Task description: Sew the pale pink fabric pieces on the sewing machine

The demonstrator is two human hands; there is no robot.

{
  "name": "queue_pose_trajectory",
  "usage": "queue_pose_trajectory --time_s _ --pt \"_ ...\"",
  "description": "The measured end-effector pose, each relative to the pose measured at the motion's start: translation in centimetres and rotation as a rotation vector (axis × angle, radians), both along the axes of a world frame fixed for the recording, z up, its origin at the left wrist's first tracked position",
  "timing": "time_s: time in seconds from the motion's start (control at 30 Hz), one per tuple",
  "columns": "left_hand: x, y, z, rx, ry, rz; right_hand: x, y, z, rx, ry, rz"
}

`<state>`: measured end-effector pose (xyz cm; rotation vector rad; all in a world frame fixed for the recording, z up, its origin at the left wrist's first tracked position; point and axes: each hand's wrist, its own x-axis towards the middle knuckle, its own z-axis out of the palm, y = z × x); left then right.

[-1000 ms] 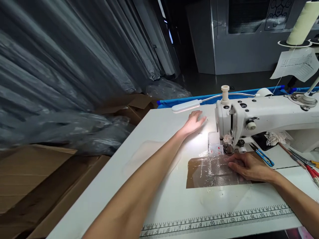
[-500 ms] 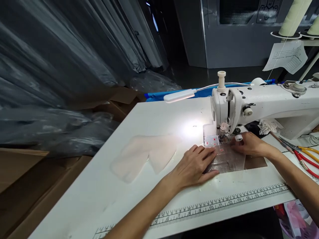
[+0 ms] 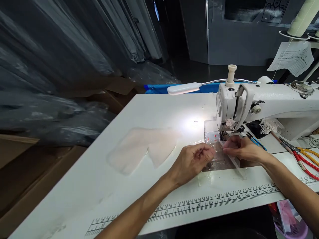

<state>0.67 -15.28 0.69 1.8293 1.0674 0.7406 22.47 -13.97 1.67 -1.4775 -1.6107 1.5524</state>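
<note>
A white sewing machine [image 3: 276, 101] stands at the right of the table, with a pale flower-shaped piece [image 3: 229, 123] on its head. By the needle area my right hand [image 3: 243, 150] is closed in a pinch on a sheer fabric piece [image 3: 236, 163], which is raised at a slant. My left hand [image 3: 193, 162] has its fingers curled together just left of the machine's bed plate [image 3: 211, 127]; whatever is between the fingertips is hidden. Further left, a pale sheer cut fabric piece [image 3: 142, 146] lies flat on the table.
Right of my right hand lie blue-handled tweezers [image 3: 256, 141], red-handled scissors [image 3: 302, 162] and yellow-handled scissors [image 3: 309, 152]. A ruler strip [image 3: 199, 209] runs along the white table's front edge. A lamp [image 3: 184, 88] reaches over the back. Cardboard boxes [image 3: 37, 186] stand at left.
My left hand has lifted from lying flat on the fabric, and its fingers have curled in. My right hand has pulled the sheer fabric up into a slanted fold. The view has shifted slightly.
</note>
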Motion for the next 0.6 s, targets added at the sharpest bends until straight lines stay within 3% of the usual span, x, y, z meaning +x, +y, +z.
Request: queue_pose_trajectory --time_s 0.07,0.17,0.27,0.4,0.5,0.6 --pt "-0.2 0.3 0.1 -0.212 -0.055 0.011 -1.4 0.2 0.0 -0.101 0.096 0.052" --pt "-0.4 0.6 -0.3 -0.289 -0.01 0.048 -2.0 0.4 -0.3 -0.067 0.132 0.122" --pt "-0.3 0.4 -0.8 -0.22 0.037 0.084 -0.6 0.3 -1.0 0.284 -0.137 0.159" --pt "0.1 0.1 -1.3 -0.166 0.068 0.116 1.3 0.2 -2.5 0.813 -0.396 0.425" --pt "0.2 0.2 -1.7 -0.032 0.101 0.175 1.8 0.5 -3.7 0.967 -0.532 0.48" --pt "0.2 0.5 -1.9 0.008 0.105 0.211 2.0 0.9 -4.1 0.968 -0.586 0.45"
